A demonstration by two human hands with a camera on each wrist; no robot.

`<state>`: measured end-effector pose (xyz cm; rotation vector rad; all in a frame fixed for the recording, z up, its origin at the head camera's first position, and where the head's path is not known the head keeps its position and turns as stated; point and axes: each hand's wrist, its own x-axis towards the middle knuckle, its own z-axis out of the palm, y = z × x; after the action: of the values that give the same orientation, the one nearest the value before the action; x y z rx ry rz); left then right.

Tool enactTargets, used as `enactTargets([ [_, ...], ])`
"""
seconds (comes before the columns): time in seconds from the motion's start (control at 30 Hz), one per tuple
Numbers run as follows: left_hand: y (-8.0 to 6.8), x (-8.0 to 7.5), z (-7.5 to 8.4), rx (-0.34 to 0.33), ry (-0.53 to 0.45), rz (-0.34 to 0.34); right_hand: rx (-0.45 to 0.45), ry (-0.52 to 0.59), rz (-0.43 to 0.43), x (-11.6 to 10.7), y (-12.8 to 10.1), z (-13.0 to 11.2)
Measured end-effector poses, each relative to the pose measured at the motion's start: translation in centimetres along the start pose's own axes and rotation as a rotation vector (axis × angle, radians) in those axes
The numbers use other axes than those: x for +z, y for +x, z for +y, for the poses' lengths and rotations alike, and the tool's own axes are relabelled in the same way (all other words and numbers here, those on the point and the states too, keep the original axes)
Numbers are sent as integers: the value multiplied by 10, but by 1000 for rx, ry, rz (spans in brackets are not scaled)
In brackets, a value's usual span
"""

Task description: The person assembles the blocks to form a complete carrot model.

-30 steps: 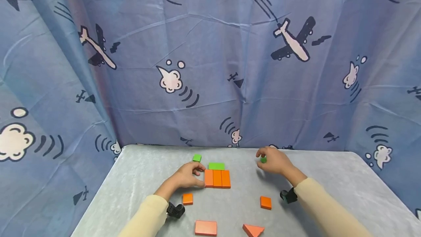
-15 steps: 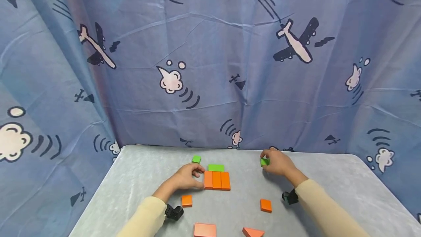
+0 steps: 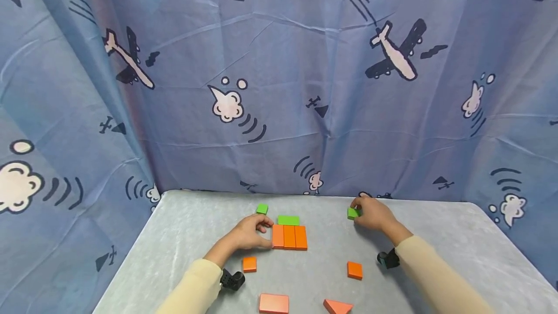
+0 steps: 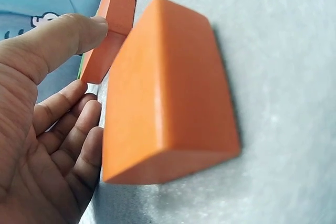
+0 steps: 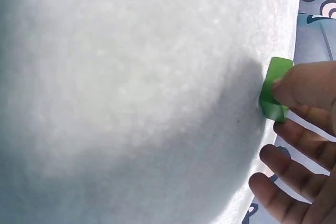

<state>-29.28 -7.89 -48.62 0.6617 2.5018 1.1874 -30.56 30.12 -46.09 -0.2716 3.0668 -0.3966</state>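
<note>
The right hand (image 3: 374,213) pinches a small green wooden block (image 3: 353,213) at the far side of the pale grey worktop (image 3: 183,236); the left hand (image 3: 248,234), fingers relaxed, steadies three joined orange rectangular blocks (image 3: 289,237), probably so they stay aligned.

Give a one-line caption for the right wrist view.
Right hand pinches a small green block on the pale table.

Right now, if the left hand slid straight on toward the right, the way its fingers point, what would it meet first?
The left hand probably meets nothing new: its thumb already touches the orange blocks, three side by side. The green block lies just behind that row, slightly off the line.
</note>
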Motion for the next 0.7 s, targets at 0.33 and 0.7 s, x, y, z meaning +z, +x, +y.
enactTargets([
  [0.33,1,1,-1,1,6,0,-5,34,24,1,0,-5],
  [0.7,-2,1,2,3,1,1,-16,120,-2,2,14,-47],
])
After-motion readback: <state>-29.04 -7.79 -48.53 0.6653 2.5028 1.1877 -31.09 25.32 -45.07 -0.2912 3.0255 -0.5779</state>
